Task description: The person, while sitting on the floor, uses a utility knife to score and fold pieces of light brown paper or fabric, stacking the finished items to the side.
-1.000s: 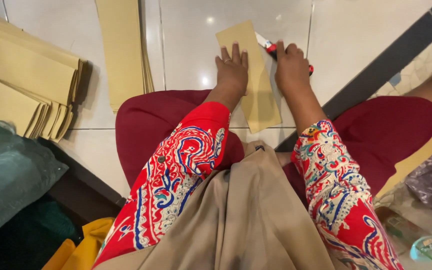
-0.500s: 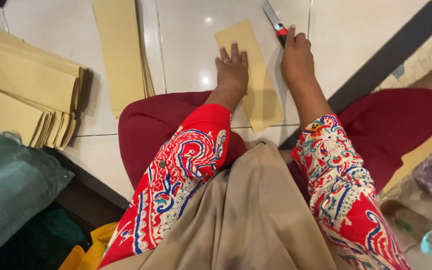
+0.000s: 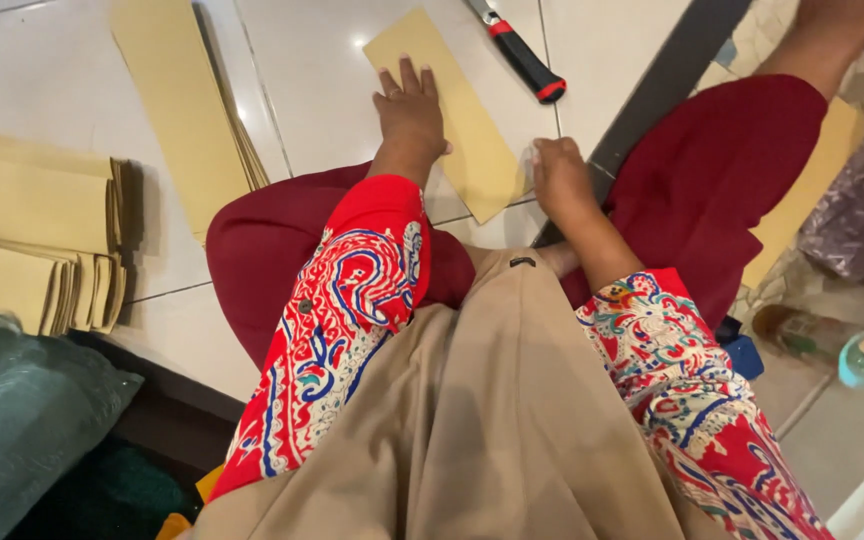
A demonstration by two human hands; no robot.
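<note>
The left hand [image 3: 410, 112] is lying flat, palm down with fingers spread a little apart, on a tan paper sheet [image 3: 452, 110] that is lying on the white tiled floor [image 3: 322, 80]. The sheet is slanting from about 11 o'clock at its far corner down to 5 o'clock at its near corner, and the hand is pressing on its left half.

The right hand [image 3: 558, 178] is resting at the sheet's near right corner, at about 4 o'clock from the left hand. Its fingers are curled together, and something pale is showing at the fingertips; whether they are pinching the paper's edge or only touching it, I cannot tell.

A utility knife [image 3: 518, 50] with a black and red handle is lying loose on the floor at about 1 o'clock from the right hand, well apart from it and just beside the sheet's right edge.

At 10 o'clock from the left hand, a long stack of tan sheets [image 3: 177, 110] is lying on the tiles. Farther out at 9 o'clock, folded tan bundles [image 3: 37, 230] are sitting in piles. A green plastic bag [image 3: 22, 420] is filling the near left corner. At 4 o'clock, near the right edge, a small bottle with a teal cap [image 3: 832, 345] is lying on its side.
</note>
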